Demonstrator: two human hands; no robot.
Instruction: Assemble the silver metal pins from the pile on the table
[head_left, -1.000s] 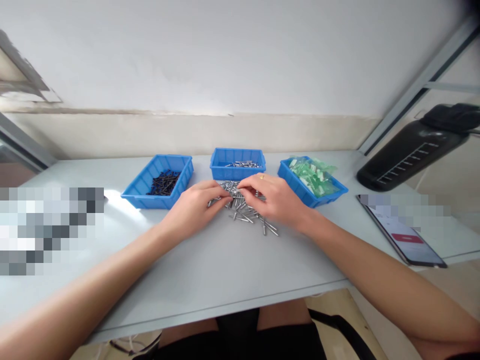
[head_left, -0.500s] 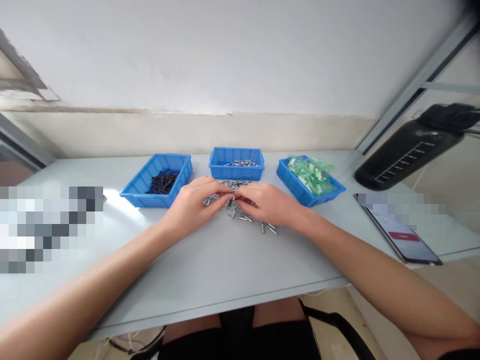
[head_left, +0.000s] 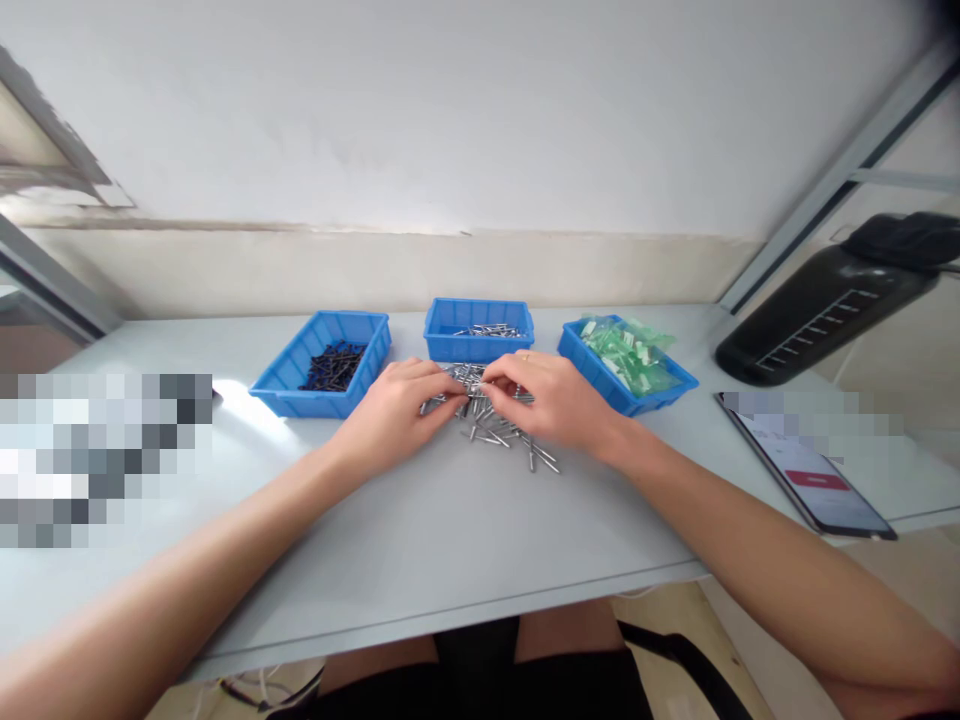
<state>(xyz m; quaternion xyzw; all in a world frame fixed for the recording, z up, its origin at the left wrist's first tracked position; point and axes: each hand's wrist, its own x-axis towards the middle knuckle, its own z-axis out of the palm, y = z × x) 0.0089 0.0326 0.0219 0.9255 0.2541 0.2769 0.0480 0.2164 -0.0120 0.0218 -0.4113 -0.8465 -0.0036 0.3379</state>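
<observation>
A loose pile of thin silver pins that look like blind rivets point(head_left: 491, 432) lies on the table under and between my hands. My left hand point(head_left: 405, 405) reaches in from the left, thumb and forefinger pinched at the pile on what looks like a rivet. From the right, my right hand point(head_left: 559, 400) pinches with its thumb and forefinger close to the left fingertips, also seemingly on a rivet; the fingers partly hide it. Just behind the pile stands a blue bin point(head_left: 480, 348) with more silver rivets inside.
A blue bin point(head_left: 300, 402) of black screws point(head_left: 334, 367) stands at left, another blue bin point(head_left: 596, 375) with green plastic packets point(head_left: 637, 360) at right. Farther right are a phone point(head_left: 810, 470) and a black bottle point(head_left: 817, 300). The table's front edge point(head_left: 450, 617) runs before me.
My fingertips have drawn slightly apart, and my right hand has shifted a little to the right and lifted its fingers. The whole view has shifted slightly.
</observation>
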